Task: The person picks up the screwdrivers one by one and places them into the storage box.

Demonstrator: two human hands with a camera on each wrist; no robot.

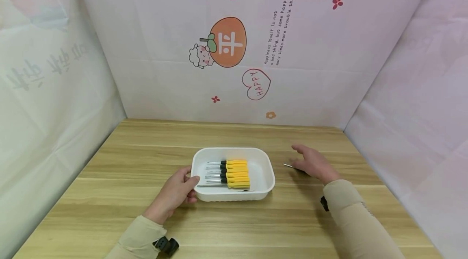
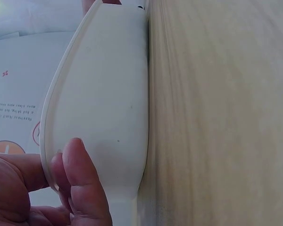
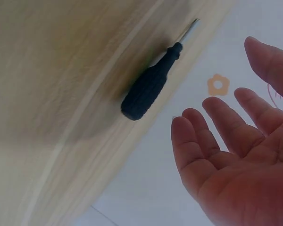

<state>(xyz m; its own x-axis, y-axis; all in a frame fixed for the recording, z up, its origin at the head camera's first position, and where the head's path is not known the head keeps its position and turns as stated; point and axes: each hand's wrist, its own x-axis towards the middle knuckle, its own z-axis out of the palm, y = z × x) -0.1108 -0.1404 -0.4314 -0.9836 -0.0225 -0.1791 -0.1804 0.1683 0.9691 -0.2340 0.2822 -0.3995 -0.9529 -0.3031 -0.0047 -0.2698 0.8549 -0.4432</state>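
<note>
A white plastic tray [image 1: 261, 173] stands on the table, holding a row of several screwdrivers [image 1: 238, 173] with yellow handles. Their metal shafts point left. My left hand [image 1: 178, 190] pinches the tray's left rim, thumb at the top edge and fingers against the outer wall [image 2: 96, 89]. To the right of the tray, my right hand [image 1: 313, 164] hovers with fingers spread and relaxed, holding nothing. Below it, a screwdriver with a black handle [image 3: 148, 87] lies on the table. In the head view the hand hides most of that screwdriver; its metal tip [image 1: 287, 165] shows.
The wooden table [image 1: 226, 230] is bounded by a printed white sheet [image 1: 164, 88] at the back and by white sheets on both sides. A small dark piece [image 1: 246, 190] shows inside the tray's near edge; its kind is unclear.
</note>
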